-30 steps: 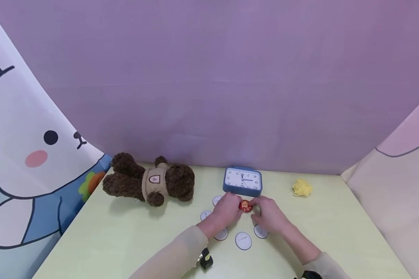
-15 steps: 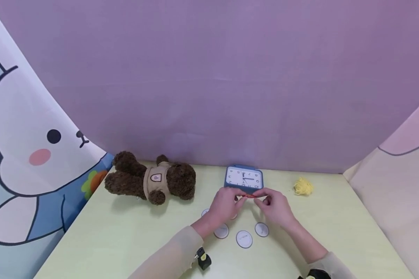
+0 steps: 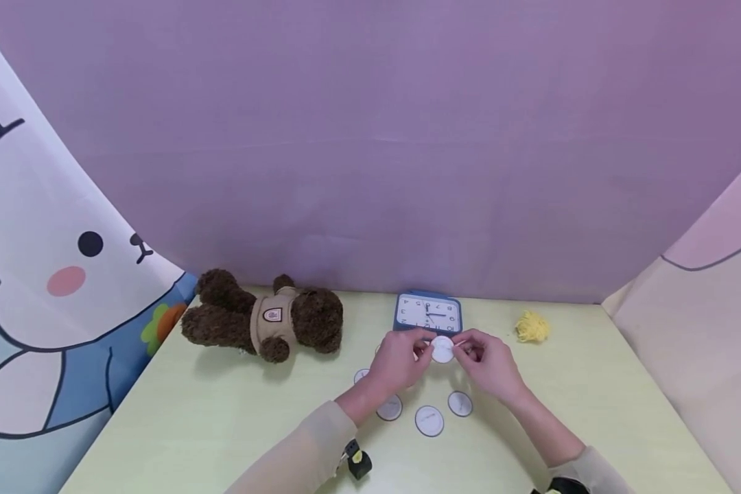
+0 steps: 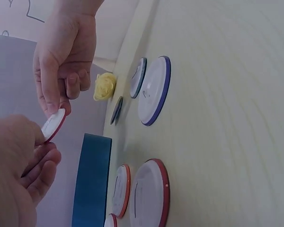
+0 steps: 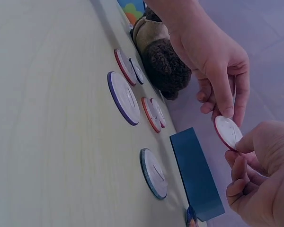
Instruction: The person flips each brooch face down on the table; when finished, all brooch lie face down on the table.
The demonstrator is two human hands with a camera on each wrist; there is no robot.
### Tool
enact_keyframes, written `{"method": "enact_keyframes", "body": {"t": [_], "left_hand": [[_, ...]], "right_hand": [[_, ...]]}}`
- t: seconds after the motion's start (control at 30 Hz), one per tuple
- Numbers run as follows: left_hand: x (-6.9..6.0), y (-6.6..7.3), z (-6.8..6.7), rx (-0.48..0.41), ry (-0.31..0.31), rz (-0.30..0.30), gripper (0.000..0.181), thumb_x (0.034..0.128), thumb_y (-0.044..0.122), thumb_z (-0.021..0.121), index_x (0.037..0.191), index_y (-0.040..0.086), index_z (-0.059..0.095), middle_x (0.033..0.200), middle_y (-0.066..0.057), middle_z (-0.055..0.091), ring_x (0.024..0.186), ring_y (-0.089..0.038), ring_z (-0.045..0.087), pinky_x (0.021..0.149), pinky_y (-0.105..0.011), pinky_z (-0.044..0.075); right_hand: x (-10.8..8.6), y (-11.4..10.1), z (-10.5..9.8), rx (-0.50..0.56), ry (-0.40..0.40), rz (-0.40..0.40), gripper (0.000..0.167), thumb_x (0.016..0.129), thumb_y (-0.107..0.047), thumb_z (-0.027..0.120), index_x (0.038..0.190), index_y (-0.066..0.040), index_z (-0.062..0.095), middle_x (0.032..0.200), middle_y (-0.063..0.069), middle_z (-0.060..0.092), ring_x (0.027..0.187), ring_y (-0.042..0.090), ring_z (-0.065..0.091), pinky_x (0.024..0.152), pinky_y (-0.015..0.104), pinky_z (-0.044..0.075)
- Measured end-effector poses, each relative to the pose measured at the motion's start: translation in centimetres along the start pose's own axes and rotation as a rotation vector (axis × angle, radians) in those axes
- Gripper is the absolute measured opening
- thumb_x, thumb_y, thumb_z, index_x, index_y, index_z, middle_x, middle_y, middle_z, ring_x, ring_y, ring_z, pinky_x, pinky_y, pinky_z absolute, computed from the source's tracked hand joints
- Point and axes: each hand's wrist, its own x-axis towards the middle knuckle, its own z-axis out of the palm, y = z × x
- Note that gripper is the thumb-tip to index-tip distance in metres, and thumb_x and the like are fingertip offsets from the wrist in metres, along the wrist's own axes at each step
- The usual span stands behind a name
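Observation:
My left hand [image 3: 401,358] and right hand [image 3: 488,360] pinch opposite edges of a round pin badge [image 3: 442,349], raised above the table just in front of the blue clock [image 3: 429,313]. Its white back faces me, and the right wrist view shows its red rim [image 5: 223,136]. Several more pin badges lie white back up on the table nearer me, among them a purple-rimmed badge [image 4: 155,91], a red-rimmed one [image 4: 150,194] and an orange-rimmed one [image 4: 121,191]. My left hand hides part of that group in the head view.
A brown teddy bear [image 3: 273,319] in a beige top lies at the back left. To the right of the clock sits a yellow yarn-like bundle [image 3: 532,326]. A purple backdrop [image 3: 370,151] rises behind the pale table [image 3: 593,425].
Both hands have picked the badge up from the table. Its red picture side faced up before; it has been tipped over, so the white back now shows.

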Motion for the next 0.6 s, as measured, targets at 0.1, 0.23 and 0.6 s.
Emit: {"method": "enact_keyframes", "body": {"t": [0.1,0.23,0.6], "left_hand": [[-0.1,-0.1,0.1,-0.036,-0.044,0.004,0.032,0.0924,0.019,0.081,0.122,0.01,0.078,0.095,-0.002,0.082,0.078,-0.007,0.072,0.067,-0.009,0.051],[-0.4,-0.2,0.4,-0.04,-0.087,0.019,0.038,0.0864,0.018,0.087,0.122,0.008,0.078,0.098,-0.006,0.081,0.08,-0.009,0.071,0.07,-0.01,0.052],[-1.0,-0.6,1.8,0.095,-0.203,-0.002,0.031,0.0865,0.029,0.09,0.113,0.014,0.082,0.097,0.003,0.08,0.088,-0.006,0.067,0.083,-0.019,0.056]], "right_hand": [[-0.1,0.0,-0.1,0.005,-0.021,0.009,0.012,0.096,-0.003,0.075,0.107,-0.007,0.074,0.084,0.016,0.075,0.057,0.004,0.05,0.05,0.019,0.038],[-0.3,0.2,-0.2,-0.004,-0.06,0.021,0.016,0.096,-0.003,0.074,0.112,-0.006,0.074,0.084,0.014,0.074,0.059,0.006,0.051,0.05,0.019,0.039],[-1.3,1.0,0.3,-0.137,-0.151,-0.01,0.016,0.094,-0.004,0.074,0.11,-0.008,0.074,0.076,-0.001,0.064,0.063,0.008,0.052,0.056,0.02,0.042]]}}
